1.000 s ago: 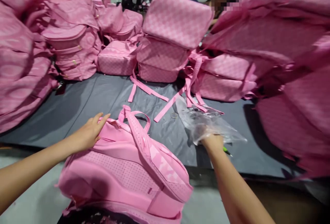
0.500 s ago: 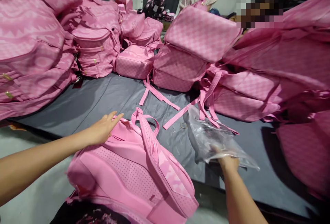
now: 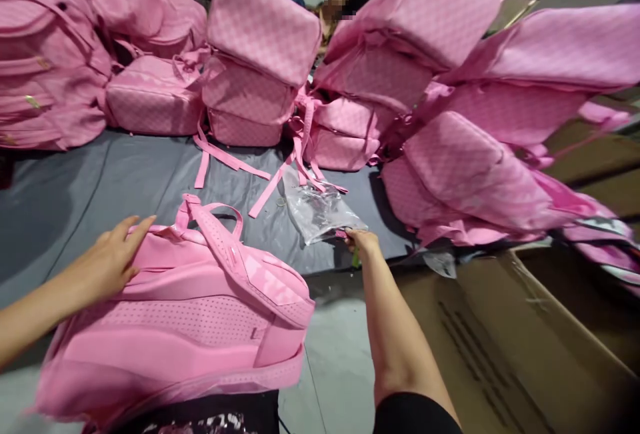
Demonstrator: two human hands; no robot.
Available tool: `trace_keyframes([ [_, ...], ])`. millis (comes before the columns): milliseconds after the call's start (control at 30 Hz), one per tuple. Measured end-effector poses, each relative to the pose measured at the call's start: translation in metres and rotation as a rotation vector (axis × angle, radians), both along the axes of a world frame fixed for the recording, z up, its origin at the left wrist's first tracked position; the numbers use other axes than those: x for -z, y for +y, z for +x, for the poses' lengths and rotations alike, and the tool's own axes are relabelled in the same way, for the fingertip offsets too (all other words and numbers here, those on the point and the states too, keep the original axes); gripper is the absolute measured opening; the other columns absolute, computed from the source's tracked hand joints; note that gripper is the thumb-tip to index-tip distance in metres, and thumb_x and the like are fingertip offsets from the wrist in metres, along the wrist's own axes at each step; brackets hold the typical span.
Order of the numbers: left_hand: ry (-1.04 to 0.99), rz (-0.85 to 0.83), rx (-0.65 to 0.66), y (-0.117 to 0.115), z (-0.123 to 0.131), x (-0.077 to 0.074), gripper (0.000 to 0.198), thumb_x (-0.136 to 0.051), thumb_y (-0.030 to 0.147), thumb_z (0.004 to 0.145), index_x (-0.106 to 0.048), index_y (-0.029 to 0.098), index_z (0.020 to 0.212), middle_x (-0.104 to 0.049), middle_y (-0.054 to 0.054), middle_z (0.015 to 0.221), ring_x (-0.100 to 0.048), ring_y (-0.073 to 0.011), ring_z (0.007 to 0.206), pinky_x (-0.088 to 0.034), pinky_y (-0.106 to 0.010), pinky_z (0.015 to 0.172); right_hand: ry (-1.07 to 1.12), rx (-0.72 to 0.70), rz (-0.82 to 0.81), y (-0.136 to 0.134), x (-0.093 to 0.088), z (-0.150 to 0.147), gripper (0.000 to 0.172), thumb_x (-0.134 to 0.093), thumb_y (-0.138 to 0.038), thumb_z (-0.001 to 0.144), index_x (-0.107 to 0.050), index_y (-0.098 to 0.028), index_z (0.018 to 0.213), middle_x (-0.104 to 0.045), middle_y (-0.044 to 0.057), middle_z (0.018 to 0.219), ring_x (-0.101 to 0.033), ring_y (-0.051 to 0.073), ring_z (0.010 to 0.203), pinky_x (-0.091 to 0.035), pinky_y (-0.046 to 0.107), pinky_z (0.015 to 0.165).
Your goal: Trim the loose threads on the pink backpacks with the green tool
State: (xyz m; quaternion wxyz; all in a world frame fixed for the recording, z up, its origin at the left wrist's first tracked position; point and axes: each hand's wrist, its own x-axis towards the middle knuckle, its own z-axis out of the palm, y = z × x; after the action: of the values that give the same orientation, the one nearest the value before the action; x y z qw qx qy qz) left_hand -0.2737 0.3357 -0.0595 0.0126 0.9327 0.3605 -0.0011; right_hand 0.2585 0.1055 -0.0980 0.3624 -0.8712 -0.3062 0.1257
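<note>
A pink backpack (image 3: pixel 200 327) lies tilted at the near table edge, its dotted padded back and one shoulder strap facing me. My left hand (image 3: pixel 113 257) holds its upper left edge, fingers over the top and thumb on the near side. At the table's front edge, my right hand (image 3: pixel 361 241) is closed around a small thing with pink and green parts, too hidden to name. Just beyond those fingers lies a clear plastic bag (image 3: pixel 315 211), flat on the grey table cover (image 3: pixel 145 167).
Stacked pink checkered backpacks (image 3: pixel 260 27) line the far side, with more backpacks (image 3: pixel 455 161) to the right. Loose straps (image 3: pixel 230 157) trail over the cover. An open cardboard box (image 3: pixel 480 327) stands at lower right. Another person (image 3: pixel 333 4) is behind the stacks.
My view has swung right, bringing the cardboard box into sight. My right hand has come off the plastic bag to the table edge, gripping something small. My left hand stays on the backpack.
</note>
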Motion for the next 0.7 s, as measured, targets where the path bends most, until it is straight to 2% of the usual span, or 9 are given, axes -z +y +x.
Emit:
trace_keyframes([
  [100,0.003,-0.019,-0.002,-0.003,0.004,-0.003,0.067,-0.041,0.018,0.092,-0.019,0.016,0.155,-0.034,-0.022,0.151,-0.052,-0.0382,0.129,-0.047,-0.048,0.103,0.103,0.132,0.0,-0.019,-0.021,-0.016,0.027,-0.059,-0.04,0.098,-0.064,-0.013,0.096,-0.06,-0.003,0.071,-0.052,0.007,0.051,-0.044,0.02,0.047],
  [200,0.005,-0.049,-0.07,-0.014,0.015,-0.017,0.071,-0.048,0.024,0.09,-0.022,0.015,0.156,-0.028,-0.024,0.157,-0.045,-0.0447,0.135,-0.044,-0.054,0.104,0.178,0.106,0.064,-0.023,-0.052,-0.048,0.029,-0.063,-0.04,0.09,-0.066,-0.012,0.099,-0.061,-0.002,0.066,-0.051,0.009,0.048,-0.034,0.02,0.041],
  [267,-0.092,0.006,-0.113,-0.03,0.028,-0.032,0.072,-0.053,0.032,0.091,-0.025,0.016,0.156,-0.022,-0.024,0.161,-0.032,-0.048,0.143,-0.038,-0.061,0.108,0.235,-0.016,0.104,-0.016,-0.076,-0.083,0.034,-0.067,-0.042,0.082,-0.069,-0.014,0.102,-0.065,0.001,0.069,-0.055,0.011,0.052,-0.034,0.021,0.042],
  [333,-0.3,0.078,-0.065,-0.053,0.045,-0.05,0.067,-0.051,0.04,0.095,-0.029,0.019,0.154,-0.027,-0.02,0.161,-0.029,-0.0426,0.146,-0.032,-0.062,0.112,0.275,-0.233,0.131,-0.001,-0.101,-0.126,0.035,-0.07,-0.043,0.076,-0.073,-0.016,0.098,-0.066,0.001,0.066,-0.055,0.012,0.054,-0.038,0.022,0.046],
  [367,-0.42,0.078,0.0,-0.065,0.054,-0.059,0.062,-0.051,0.042,0.096,-0.033,0.02,0.152,-0.037,-0.018,0.157,-0.036,-0.0377,0.143,-0.033,-0.058,0.113,0.269,-0.365,0.145,0.008,-0.112,-0.15,0.031,-0.071,-0.041,0.076,-0.074,-0.017,0.094,-0.068,0.001,0.067,-0.057,0.013,0.056,-0.041,0.024,0.05],
  [433,-0.607,-0.028,0.161,-0.089,0.07,-0.072,0.047,-0.054,0.043,0.095,-0.05,0.02,0.137,-0.062,-0.013,0.133,-0.058,-0.0274,0.123,-0.045,-0.044,0.105,0.251,-0.599,0.187,0.026,-0.13,-0.195,0.021,-0.07,-0.036,0.076,-0.076,-0.018,0.086,-0.07,0.002,0.071,-0.06,0.015,0.061,-0.047,0.026,0.057],
  [500,-0.722,-0.169,0.245,-0.105,0.079,-0.077,0.018,-0.057,0.033,0.095,-0.064,0.019,0.104,-0.072,-0.004,0.092,-0.067,-0.0167,0.085,-0.052,-0.028,0.078,0.259,-0.738,0.239,0.041,-0.139,-0.231,0.016,-0.07,-0.033,0.078,-0.075,-0.02,0.085,-0.073,0.002,0.078,-0.063,0.016,0.067,-0.049,0.026,0.062],
  [567,-0.827,-0.233,0.188,-0.112,0.08,-0.076,0.019,-0.055,0.021,0.095,-0.061,0.017,0.077,-0.062,0.002,0.065,-0.056,-0.0092,0.059,-0.042,-0.02,0.057,0.295,-0.779,0.282,0.052,-0.141,-0.256,0.017,-0.072,-0.034,0.079,-0.074,-0.021,0.09,-0.074,0.002,0.082,-0.064,0.016,0.07,-0.05,0.026,0.064],
  [700,-0.97,-0.191,0.015,-0.111,0.062,-0.066,0.026,-0.057,0.017,0.093,-0.053,0.016,0.068,-0.05,0.006,0.058,-0.043,-0.0053,0.051,-0.032,-0.019,0.049,0.375,-0.862,0.222,0.067,-0.131,-0.28,0.02,-0.066,-0.038,0.086,-0.069,-0.02,0.078,-0.066,0.0,0.065,-0.061,0.015,0.06,-0.05,0.026,0.06],
])
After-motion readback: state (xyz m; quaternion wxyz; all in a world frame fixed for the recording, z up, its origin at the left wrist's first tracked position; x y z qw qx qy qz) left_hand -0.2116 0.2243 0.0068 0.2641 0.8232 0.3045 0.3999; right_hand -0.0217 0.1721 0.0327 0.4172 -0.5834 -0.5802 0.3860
